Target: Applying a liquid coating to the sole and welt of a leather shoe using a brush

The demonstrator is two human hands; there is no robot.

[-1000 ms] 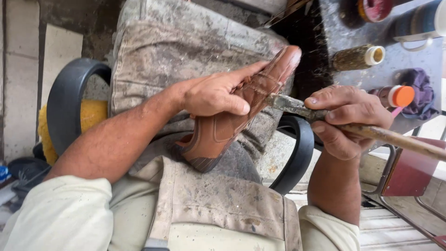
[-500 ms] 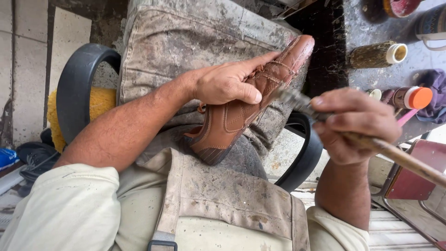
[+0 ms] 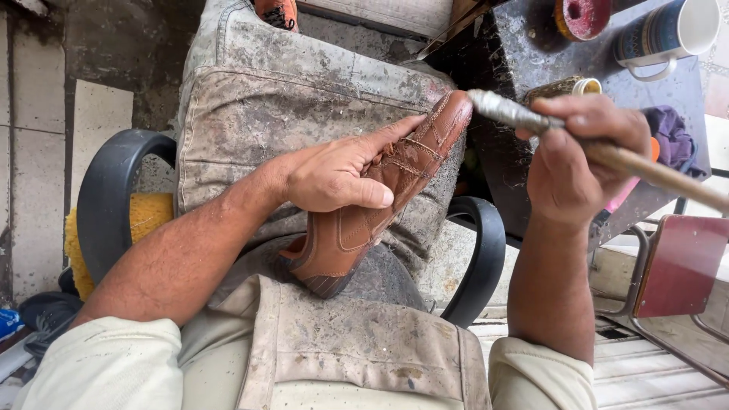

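Brown shoe [image 3: 380, 205] under left hand [image 3: 334, 178], seemingly touching brush [image 3: 516, 114] tip.

I count one brown shoe [image 3: 380, 205], one brush [image 3: 607, 152], one mug [image 3: 668, 30], one red-filled tin [image 3: 583, 17], one small bottle [image 3: 566, 88] (partly hidden) and two chair armrests [image 3: 106, 205].
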